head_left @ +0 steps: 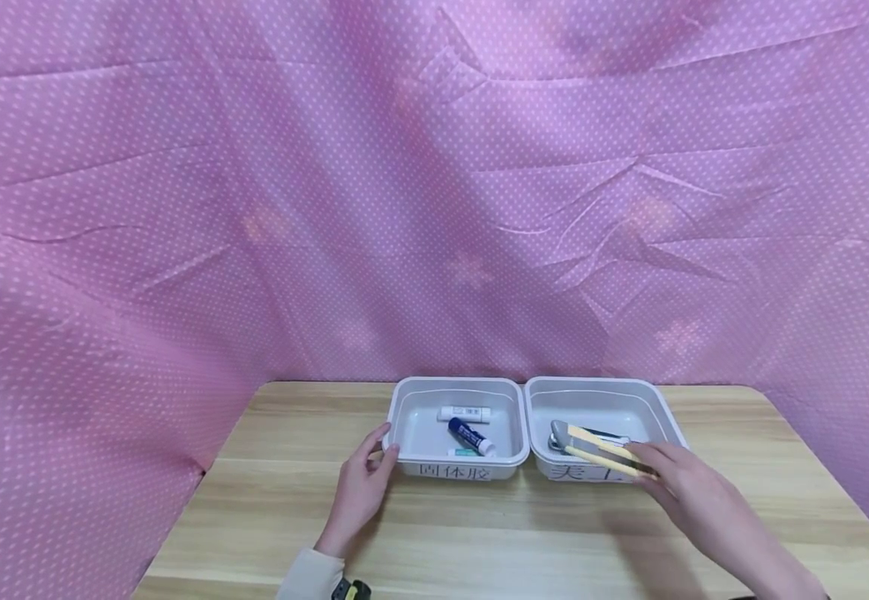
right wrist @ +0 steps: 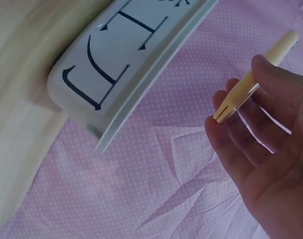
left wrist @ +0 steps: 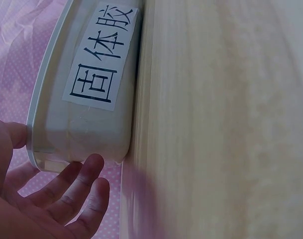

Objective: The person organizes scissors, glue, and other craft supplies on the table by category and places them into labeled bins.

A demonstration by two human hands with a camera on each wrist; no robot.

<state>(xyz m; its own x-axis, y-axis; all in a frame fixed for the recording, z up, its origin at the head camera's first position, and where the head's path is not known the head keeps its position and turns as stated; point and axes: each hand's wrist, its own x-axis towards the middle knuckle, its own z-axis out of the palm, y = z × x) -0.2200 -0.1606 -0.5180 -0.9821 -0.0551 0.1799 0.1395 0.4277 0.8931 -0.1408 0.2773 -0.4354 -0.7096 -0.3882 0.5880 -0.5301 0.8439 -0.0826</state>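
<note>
My right hand (head_left: 677,479) holds a yellow and grey utility knife (head_left: 599,450) above the front of the right plastic bin (head_left: 595,385). In the right wrist view, the thumb and fingertips pinch the knife (right wrist: 241,92) along its sides, and it is seen edge-on. Another dark and silver tool (head_left: 610,436) lies in that bin, partly hidden by the knife. My left hand (head_left: 359,487) holds the left bin (head_left: 452,383) at its near left corner. In the left wrist view, the thumb is at the rim and the fingers curve beside the side wall (left wrist: 91,134).
Inside the left bin lie a white glue stick (head_left: 466,414), a blue one (head_left: 470,436) and a partly hidden green-labelled one (head_left: 464,452). Both bins carry front labels and stand side by side at the back of the wooden table (head_left: 479,542). A pink dotted curtain (head_left: 434,208) hangs behind.
</note>
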